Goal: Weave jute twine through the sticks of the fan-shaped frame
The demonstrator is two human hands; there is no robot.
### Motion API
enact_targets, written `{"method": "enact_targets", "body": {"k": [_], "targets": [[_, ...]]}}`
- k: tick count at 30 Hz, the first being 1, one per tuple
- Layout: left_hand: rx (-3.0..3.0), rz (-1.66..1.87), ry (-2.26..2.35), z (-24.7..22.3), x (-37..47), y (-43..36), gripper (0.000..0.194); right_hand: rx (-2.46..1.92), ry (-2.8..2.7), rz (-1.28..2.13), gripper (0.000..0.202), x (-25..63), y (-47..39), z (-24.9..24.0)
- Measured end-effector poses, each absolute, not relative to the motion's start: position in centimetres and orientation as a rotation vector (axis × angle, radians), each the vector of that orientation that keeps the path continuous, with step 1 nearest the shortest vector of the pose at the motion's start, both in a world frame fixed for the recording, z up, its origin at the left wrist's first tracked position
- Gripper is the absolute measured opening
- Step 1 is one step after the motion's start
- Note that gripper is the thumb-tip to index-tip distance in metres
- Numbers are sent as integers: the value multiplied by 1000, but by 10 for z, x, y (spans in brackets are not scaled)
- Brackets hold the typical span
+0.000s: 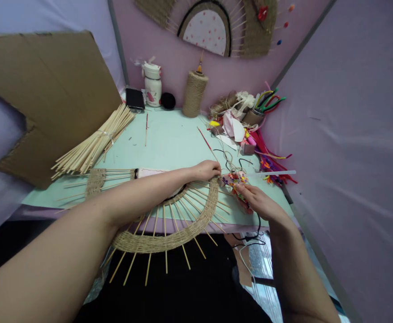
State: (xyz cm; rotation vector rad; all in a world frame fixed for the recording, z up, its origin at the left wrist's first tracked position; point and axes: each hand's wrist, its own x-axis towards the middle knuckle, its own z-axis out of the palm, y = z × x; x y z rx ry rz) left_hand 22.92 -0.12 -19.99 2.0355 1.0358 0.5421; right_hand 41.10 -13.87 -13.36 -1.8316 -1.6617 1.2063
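Observation:
A half-round woven piece point(199, 220), made of twine bands on wooden sticks, lies at the table's front edge and reaches out over my lap. My left hand point(207, 170) is stretched across it, its fingers closed at the right end of the outer twine band. The fingertips are partly hidden. In my right hand point(255, 199) is a glue gun point(230, 178) with a colourful flowered pattern. A long pale glue stick point(277, 172) juts out of its back, to the right. The gun's nozzle end is close to my left fingertips; I cannot tell whether it touches the twine.
Left stands a cardboard sheet point(48, 85) beside a bundle of wooden sticks point(95, 142). At the back are a white bottle point(153, 85) and a twine spool point(195, 95). Craft scraps and pipe cleaners point(263, 146) crowd the right. A black cable point(258, 226) hangs below the glue gun.

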Motion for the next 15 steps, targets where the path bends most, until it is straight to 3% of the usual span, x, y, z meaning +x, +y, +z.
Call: {"method": "enact_targets", "body": {"k": [15], "targets": [[1996,575,1040,-207,229,2,14,-1824,-1685,1221,51,406,-142,-129]]}}
